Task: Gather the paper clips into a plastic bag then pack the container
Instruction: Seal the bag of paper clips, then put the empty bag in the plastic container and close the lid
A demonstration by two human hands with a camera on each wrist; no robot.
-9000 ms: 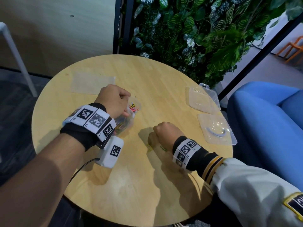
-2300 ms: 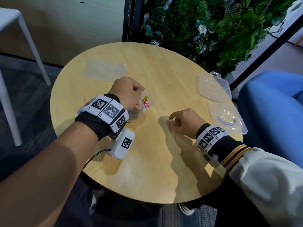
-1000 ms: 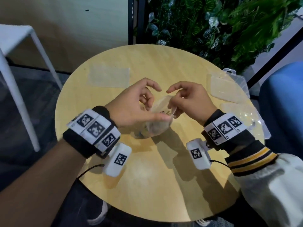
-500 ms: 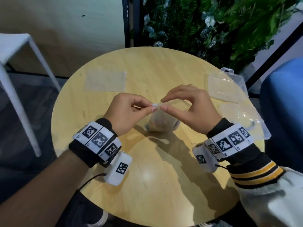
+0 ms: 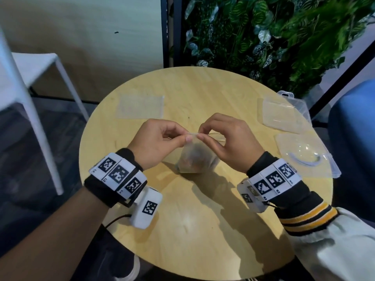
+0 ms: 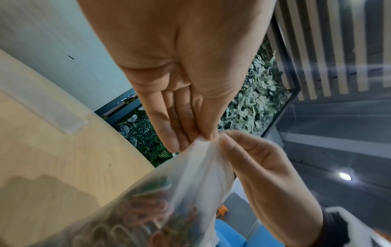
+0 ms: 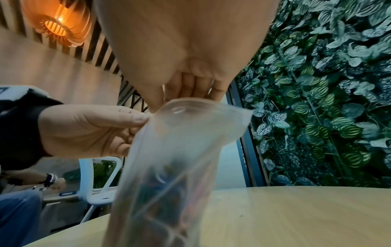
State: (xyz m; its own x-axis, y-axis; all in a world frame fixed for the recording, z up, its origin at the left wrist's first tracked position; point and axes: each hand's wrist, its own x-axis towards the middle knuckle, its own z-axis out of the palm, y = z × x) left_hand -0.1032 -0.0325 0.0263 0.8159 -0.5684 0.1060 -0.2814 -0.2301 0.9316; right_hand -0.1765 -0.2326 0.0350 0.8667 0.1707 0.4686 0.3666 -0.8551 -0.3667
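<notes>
Clear crinkly plastic bag (image 5: 195, 157); coloured clips (image 6: 146, 215)

Black wristbands (image 5: 97, 188) with white coded tags — a cream sleeve (image 5: 332, 246), black-and-yellow striped cuff (image 5: 304, 217).

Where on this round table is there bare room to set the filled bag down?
Bare wood lies along the near edge of the table, in front of both wrists, and at the far middle between the flat empty bag and the open clear container. The right edge is crowded by the container's two halves.
</notes>
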